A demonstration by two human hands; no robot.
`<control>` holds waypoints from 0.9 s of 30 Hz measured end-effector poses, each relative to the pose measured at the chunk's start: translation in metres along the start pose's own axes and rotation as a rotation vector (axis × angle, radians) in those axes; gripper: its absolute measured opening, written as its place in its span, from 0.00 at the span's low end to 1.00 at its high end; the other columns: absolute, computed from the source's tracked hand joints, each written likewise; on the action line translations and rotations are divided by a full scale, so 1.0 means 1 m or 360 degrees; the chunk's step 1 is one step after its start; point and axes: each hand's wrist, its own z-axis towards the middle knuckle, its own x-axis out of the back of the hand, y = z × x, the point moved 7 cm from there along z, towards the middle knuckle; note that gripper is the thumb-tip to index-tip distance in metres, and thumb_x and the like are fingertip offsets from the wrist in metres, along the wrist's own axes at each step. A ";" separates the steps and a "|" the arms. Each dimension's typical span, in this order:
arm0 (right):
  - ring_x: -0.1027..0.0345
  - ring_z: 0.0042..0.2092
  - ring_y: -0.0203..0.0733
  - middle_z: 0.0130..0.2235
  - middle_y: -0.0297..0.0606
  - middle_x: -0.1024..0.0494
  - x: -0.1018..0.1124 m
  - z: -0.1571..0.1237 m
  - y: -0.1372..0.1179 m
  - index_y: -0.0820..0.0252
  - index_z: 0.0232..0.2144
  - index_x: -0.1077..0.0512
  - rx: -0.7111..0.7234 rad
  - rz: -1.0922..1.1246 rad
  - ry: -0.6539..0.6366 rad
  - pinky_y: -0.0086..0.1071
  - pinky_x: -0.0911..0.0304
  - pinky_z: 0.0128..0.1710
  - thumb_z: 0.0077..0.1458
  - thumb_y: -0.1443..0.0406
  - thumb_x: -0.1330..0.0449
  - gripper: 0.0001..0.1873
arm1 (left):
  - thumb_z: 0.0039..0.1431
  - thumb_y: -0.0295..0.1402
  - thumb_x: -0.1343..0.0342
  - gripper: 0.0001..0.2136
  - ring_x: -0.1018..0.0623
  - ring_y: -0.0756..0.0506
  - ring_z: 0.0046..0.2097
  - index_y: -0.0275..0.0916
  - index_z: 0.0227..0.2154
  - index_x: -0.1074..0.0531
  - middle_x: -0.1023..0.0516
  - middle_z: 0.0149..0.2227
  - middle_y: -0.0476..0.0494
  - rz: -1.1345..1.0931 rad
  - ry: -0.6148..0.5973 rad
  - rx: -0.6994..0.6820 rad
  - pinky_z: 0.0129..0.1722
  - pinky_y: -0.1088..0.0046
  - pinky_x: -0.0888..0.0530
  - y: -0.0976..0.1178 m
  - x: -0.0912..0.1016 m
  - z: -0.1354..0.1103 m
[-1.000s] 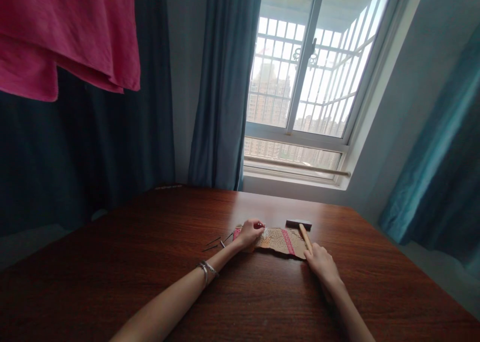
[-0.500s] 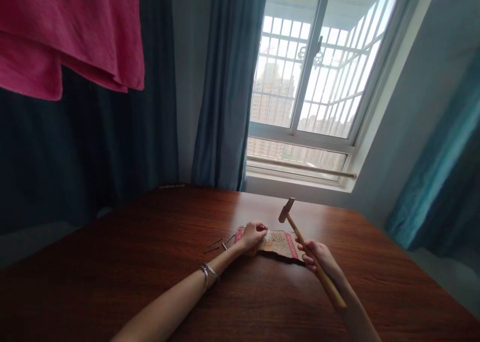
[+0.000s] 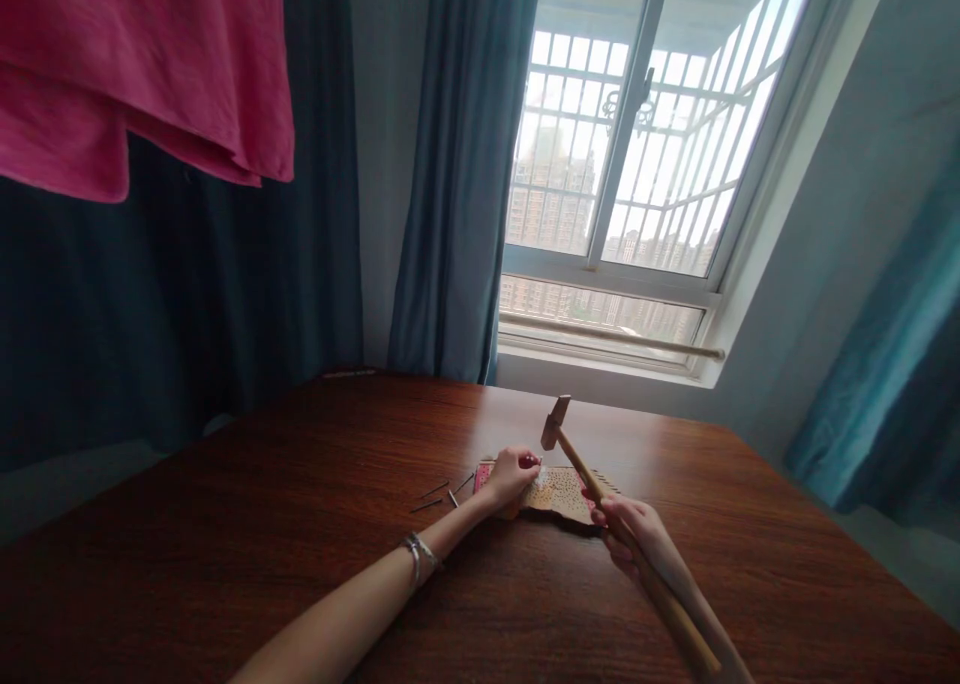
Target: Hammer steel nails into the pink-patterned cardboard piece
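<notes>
My right hand (image 3: 628, 532) is wrapped round the wooden handle of a hammer (image 3: 581, 472). Its metal head is raised just right of my left hand (image 3: 513, 476). The left thumb and fingers pinch a small, thin nail (image 3: 540, 459), mostly hidden by the fingertips. Beneath both hands lies a flat tan board (image 3: 566, 494) dotted with many small holes, with pink bands and a ragged dark front edge. Several loose nails (image 3: 427, 506) rest on the table left of the board.
The brown wooden table (image 3: 285, 524) spreads around the board. Behind it stand a blue curtain (image 3: 450, 184) and a barred window (image 3: 607, 144). A pink cloth (image 3: 150, 74) hangs at the upper left.
The hammer head has moved left and slightly lower, closer to my left hand. My left hand keeps its pinch over the board. The view has shifted slightly.
</notes>
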 end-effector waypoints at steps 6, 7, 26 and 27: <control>0.50 0.12 0.23 0.22 0.29 0.34 -0.004 -0.002 0.000 0.66 0.33 0.30 -0.0048 -0.0144 -0.0012 0.20 0.55 0.07 0.44 0.57 0.39 0.18 | 0.48 0.29 0.47 0.06 0.26 0.50 0.32 0.35 0.27 0.26 0.24 0.29 0.47 0.0007 0.0000 -0.0005 0.32 0.79 0.32 0.000 0.000 0.000; 0.50 0.12 0.23 0.22 0.29 0.34 -0.004 -0.002 0.000 0.66 0.33 0.30 -0.0052 -0.0164 -0.0009 0.20 0.55 0.07 0.44 0.58 0.39 0.17 | 0.48 0.29 0.47 0.06 0.26 0.50 0.32 0.35 0.27 0.26 0.24 0.29 0.47 0.0015 -0.0002 -0.0006 0.33 0.79 0.32 0.000 0.000 0.000; 0.51 0.11 0.25 0.17 0.28 0.36 -0.005 -0.002 0.000 0.68 0.32 0.30 -0.0052 -0.0301 -0.0027 0.22 0.58 0.08 0.43 0.56 0.40 0.19 | 0.48 0.30 0.47 0.06 0.27 0.50 0.32 0.35 0.25 0.26 0.24 0.28 0.47 0.0118 -0.0016 0.0027 0.32 0.78 0.33 0.003 0.001 -0.001; 0.51 0.12 0.25 0.18 0.28 0.36 -0.005 -0.001 -0.001 0.68 0.33 0.30 -0.0037 -0.0276 -0.0027 0.22 0.58 0.08 0.43 0.57 0.40 0.19 | 0.49 0.30 0.47 0.06 0.27 0.50 0.32 0.35 0.26 0.26 0.24 0.28 0.48 0.0103 -0.0017 0.0021 0.33 0.78 0.33 0.004 0.001 -0.001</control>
